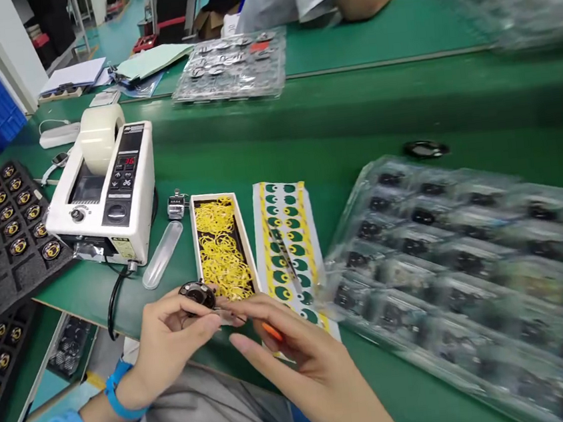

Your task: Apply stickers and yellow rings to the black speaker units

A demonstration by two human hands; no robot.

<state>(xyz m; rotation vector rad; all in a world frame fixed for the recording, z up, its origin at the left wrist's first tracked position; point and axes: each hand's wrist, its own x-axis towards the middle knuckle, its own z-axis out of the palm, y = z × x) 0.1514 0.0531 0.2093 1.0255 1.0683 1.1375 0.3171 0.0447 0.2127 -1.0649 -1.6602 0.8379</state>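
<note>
and we're pinching a round black part (197,296) in our left hand (172,340), right by the box (247,241) of yellow rings (222,261)! our right hand (310,362), fingers curled round something orange (273,331), sits close beside it

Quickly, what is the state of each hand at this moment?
Left hand: closed, holding a black, round part.
Right hand: a small, bright-orange object shows beside its fingers; grip on it cannot be told.
</note>
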